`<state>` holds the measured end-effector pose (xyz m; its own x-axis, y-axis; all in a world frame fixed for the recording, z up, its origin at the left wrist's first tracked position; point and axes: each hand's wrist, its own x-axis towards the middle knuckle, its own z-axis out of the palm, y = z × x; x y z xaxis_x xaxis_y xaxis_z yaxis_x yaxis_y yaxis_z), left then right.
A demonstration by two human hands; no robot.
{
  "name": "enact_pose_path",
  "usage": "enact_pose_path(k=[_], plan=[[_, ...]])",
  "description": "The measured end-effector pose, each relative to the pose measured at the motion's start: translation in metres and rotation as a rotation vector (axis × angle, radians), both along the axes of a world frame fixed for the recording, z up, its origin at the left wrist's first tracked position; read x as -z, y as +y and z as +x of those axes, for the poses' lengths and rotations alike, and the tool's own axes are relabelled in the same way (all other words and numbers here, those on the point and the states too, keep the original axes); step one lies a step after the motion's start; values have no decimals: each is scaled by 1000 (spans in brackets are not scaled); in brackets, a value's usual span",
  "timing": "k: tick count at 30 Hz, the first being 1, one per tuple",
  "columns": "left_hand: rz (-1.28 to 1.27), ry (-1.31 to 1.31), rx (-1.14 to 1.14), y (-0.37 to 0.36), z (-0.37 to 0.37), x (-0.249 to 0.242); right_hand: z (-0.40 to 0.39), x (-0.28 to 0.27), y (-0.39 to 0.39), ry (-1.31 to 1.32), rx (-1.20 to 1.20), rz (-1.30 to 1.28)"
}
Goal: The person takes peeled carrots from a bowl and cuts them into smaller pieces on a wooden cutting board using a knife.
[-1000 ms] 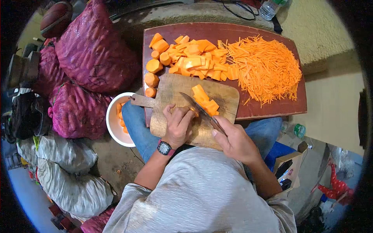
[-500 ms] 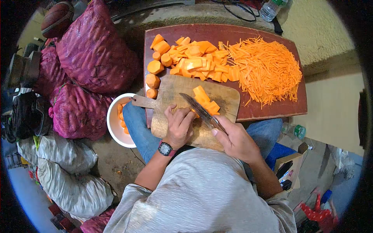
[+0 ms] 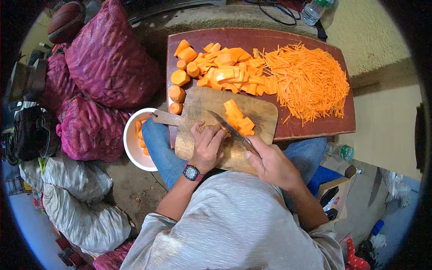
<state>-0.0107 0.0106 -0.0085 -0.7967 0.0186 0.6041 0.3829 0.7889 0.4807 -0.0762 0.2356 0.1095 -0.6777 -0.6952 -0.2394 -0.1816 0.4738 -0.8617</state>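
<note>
My right hand (image 3: pixel 274 165) is closed around the handle of a knife (image 3: pixel 229 128), its blade slanting up and left over the wooden cutting board (image 3: pixel 193 108). Just left of the blade, my left hand (image 3: pixel 209 144) presses down with bent fingers. A bit of orange carrot shows at its fingertips, mostly hidden by the fingers and blade. Cut carrot slices (image 3: pixel 236 117) lie on the board along the blade's far side.
On the red table (image 3: pixel 315 130) are carrot slabs (image 3: pixel 234 67), several carrot chunks (image 3: pixel 180 78) and a heap of carrot shreds (image 3: pixel 310 83). A white bowl (image 3: pixel 130 150) with carrot pieces stands left. Purple mesh sacks (image 3: pixel 112 58) and white sacks (image 3: pixel 90 216) fill the left side.
The knife blade has tilted and shifted slightly at the carrot. My left hand has stayed nearly in place. At the lower right, a red dotted cloth has moved down and left.
</note>
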Motion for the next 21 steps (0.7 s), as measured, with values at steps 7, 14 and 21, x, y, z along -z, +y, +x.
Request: enact_pose_path(k=[7,14,21], plan=[[-17,26,-49,4,1,6,5,19,0,-40,-8,103],[-8,10,-41,4,-2,-5,1,-4,-1,-92,42,7],[-8,-7,-35,3,-2,-7,-6,-4,-3,-61,32,-58]])
